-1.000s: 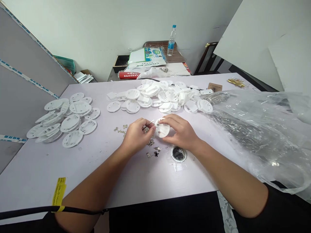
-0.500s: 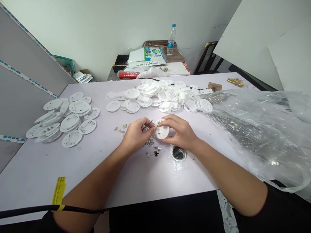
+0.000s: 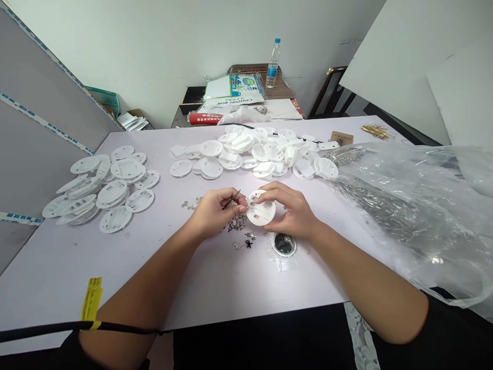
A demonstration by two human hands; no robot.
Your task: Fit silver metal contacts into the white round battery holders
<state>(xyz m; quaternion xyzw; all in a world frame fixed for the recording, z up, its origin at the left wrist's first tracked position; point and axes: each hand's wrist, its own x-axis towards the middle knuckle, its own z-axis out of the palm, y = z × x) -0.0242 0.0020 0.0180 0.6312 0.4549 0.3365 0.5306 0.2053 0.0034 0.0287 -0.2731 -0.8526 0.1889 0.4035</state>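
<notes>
At the near left corner of the counter (image 3: 300,288), a yellow tag (image 3: 91,300) stood up from a black cable (image 3: 127,328) that crossed the left forearm; its dark print was too blurred to read with certainty. In from the near edge, toward the middle, lay a round piece with a dark window (image 3: 284,244) and a pale rim. Small metal parts (image 3: 236,224) were scattered to its left, some partly hidden by the left hand (image 3: 215,213).

Above those parts, the left hand's grip was closed, thumb against fingers, on a thin dark tool (image 3: 234,198), its fingertips right by the edge of a white disc (image 3: 265,211). That disc was raised over the counter's middle, slots showing, with the right hand's (image 3: 290,209) grip clamped on its right side.

Toward the left edge lay a heap of similar discs (image 3: 115,220); a larger heap (image 3: 231,160) spread along the far edge. A clear plastic bag (image 3: 423,216) covered much of the right edge. Near the far right corner were a brown card (image 3: 342,137) and gold-coloured pieces (image 3: 375,131).

Past the far edge, a red roll (image 3: 204,118) bore white Chinese characters, too small to make out. Behind it, a white, blue and green package (image 3: 233,92) read "Cestbon" beside two Chinese characters. Farthest back stood a water bottle (image 3: 272,71), blue-capped, its blue label unreadable.
</notes>
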